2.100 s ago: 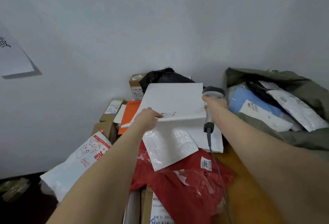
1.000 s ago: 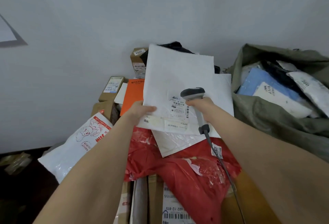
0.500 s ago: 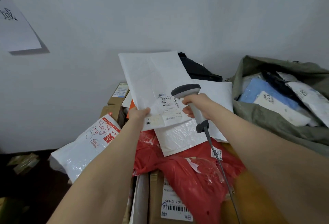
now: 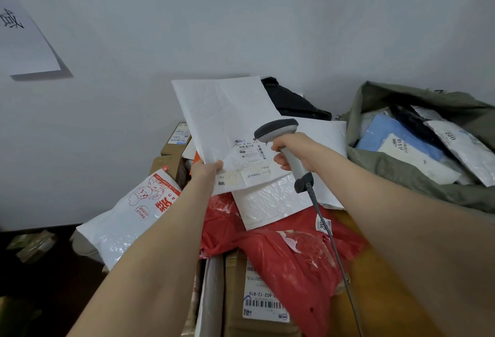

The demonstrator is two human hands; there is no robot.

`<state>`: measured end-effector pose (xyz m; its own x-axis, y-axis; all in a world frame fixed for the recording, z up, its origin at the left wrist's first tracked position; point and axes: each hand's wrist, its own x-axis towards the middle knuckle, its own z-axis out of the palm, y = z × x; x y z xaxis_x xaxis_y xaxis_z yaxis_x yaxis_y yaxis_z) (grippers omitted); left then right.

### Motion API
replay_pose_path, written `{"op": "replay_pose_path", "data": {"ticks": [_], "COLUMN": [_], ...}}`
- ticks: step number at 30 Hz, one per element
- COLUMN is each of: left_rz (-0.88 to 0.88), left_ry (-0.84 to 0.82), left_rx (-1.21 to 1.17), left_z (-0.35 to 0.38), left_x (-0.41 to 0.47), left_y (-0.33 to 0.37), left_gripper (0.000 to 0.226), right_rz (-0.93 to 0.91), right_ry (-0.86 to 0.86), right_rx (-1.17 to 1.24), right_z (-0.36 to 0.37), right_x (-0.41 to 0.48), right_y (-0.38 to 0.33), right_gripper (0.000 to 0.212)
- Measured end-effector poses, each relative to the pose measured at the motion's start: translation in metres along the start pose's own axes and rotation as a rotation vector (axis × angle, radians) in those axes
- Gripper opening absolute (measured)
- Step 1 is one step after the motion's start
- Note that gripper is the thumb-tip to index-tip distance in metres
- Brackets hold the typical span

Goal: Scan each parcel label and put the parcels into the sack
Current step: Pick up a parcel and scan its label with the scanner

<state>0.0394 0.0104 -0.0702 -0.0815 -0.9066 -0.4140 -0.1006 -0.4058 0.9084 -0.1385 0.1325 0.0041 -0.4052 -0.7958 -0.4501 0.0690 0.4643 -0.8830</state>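
Mailer (image 4: 227, 122) now stands raised (left hand (image 4: 207, 171) pinching) before scanner (image 4: 277, 129).

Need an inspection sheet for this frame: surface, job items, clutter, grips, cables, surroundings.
Surface: brown table, mostly buried under parcels.
Job's things: white mailer held up, label facing the camera; scanner head beside the label; green sack at right, open, parcels inside.
Clutter: red bag, bubble mailer, printed white bag, cardboard boxes, black bag.
Grips: left hand pinches the mailer's lower corner; right hand grips the scanner handle.
Cables: scanner cable trails over the red bag.
Surroundings: grey wall, paper sheet upper left.
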Motion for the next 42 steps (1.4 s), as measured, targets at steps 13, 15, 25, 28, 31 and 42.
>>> {"op": "replay_pose_path", "data": {"ticks": [13, 15, 25, 28, 31, 42], "left_rz": [0.050, 0.059, 0.129, 0.128, 0.124, 0.153], "left_ry": [-0.194, -0.201, -0.070, 0.018, 0.075, 0.198], "left_rx": [-0.087, -0.098, -0.050, -0.055, -0.060, -0.079], "left_z": [-0.008, -0.003, 0.050, 0.073, 0.094, 0.145], "left_x": [0.001, 0.002, -0.027, -0.052, -0.080, -0.175], "left_y": [0.014, 0.013, 0.007, 0.001, -0.008, -0.016], "left_gripper": [0.026, 0.023, 0.014, 0.015, 0.021, 0.026], "right_rz": [0.008, 0.003, -0.010, 0.008, 0.037, 0.073], "right_ry": [0.278, 0.294, 0.158, 0.087, 0.025, -0.084], "right_rx": [0.179, 0.173, 0.187, 0.182, 0.193, 0.269], "right_z": [-0.024, -0.033, -0.090, -0.122, -0.155, -0.229], "right_x": [0.026, 0.029, 0.052, 0.056, 0.057, 0.031], "right_y": [0.011, 0.014, 0.027, 0.035, 0.044, 0.066], "right_gripper": [0.027, 0.027, 0.019, 0.025, 0.025, 0.045]}}
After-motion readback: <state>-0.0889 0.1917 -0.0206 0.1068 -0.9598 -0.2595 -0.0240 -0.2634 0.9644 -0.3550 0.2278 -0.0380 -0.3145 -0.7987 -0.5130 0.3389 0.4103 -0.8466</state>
